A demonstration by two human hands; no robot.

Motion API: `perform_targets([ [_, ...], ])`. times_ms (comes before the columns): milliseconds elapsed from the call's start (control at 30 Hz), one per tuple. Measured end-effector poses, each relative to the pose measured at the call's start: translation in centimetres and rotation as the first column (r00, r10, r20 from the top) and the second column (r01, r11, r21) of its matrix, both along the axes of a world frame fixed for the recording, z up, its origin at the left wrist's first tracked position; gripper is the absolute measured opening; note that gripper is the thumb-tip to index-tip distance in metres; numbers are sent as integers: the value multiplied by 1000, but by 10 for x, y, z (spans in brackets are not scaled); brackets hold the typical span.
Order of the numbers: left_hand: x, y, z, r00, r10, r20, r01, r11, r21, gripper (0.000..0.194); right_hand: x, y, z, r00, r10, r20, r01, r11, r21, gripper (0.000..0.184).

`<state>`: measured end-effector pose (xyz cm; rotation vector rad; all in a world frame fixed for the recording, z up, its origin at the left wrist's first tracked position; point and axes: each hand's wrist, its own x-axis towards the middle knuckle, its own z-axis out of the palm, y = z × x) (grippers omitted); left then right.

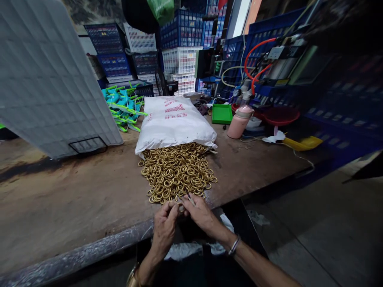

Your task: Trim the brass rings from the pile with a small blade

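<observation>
left hand (164, 228) pinched shut on one ring (180, 204), right hand (202, 215) closed round a thin tool (191, 199), big ring heap (176, 171) on counter (116, 195) seemingly left to work through, finished count can't tell.

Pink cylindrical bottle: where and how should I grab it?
Probably around the body of the pink cylindrical bottle, below its lid, from the near left: it stands upright with straight sides, and the round dark red bowl sits to its right.
</observation>
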<state>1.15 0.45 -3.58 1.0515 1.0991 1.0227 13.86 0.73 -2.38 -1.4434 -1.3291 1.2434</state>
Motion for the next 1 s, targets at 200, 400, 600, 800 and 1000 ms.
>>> perform_targets([
  [200, -1, 0, -6, 996, 32, -87, -20, 991, 134, 21, -5, -3, -3, 938, 28, -346, -142, 941, -308, 38],
  [400, -5, 0, -2, 993, -119, -21, 119, 993, -4, 31, -4, 6, -8, 999, 10, -39, -12, 998, -54, 30],
  [600, -5, 1, 2, 991, -136, -13, 135, 989, -65, 34, -5, 9, -8, 990, 17, 139, -28, 997, 75, 25],
  [800, -5, 0, 3, 993, -106, 55, 112, 985, -133, 34, -1, 7, -11, 978, -13, 207, -5, 996, 85, 24],
  [1000, -4, 3, 10, 994, -89, 58, 95, 991, -99, 33, 3, -2, -18, 836, 127, 534, -247, 956, 159, 14],
])
